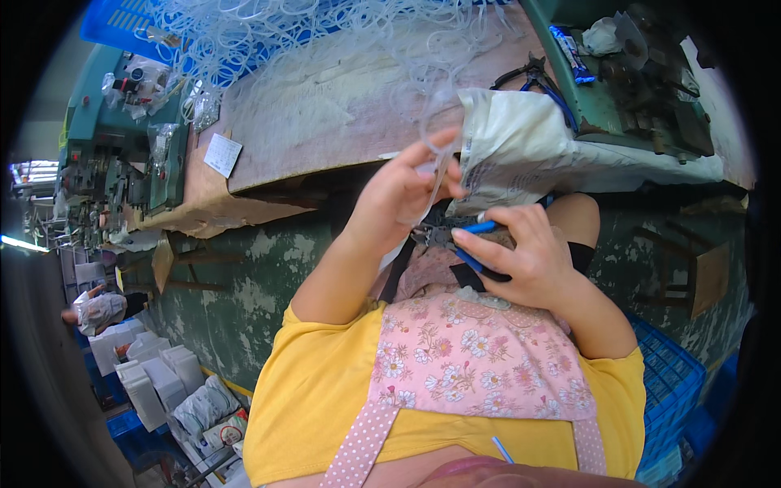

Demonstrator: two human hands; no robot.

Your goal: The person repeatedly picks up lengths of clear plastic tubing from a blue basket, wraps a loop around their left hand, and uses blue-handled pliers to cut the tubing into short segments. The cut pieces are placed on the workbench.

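Observation:
My left hand is raised over my lap, its fingers closed round a thin translucent plastic strand with a loop at its upper end. Just to its right, my right hand grips pliers with blue handles. Their dark metal jaws point left, close below the left fingers and the strand's lower part. Whether the jaws touch the plastic I cannot tell.
A tangled heap of clear plastic loops fills a blue basket at the back. A second pair of pliers lies by a white sack. Green machines flank the table; a person is far left.

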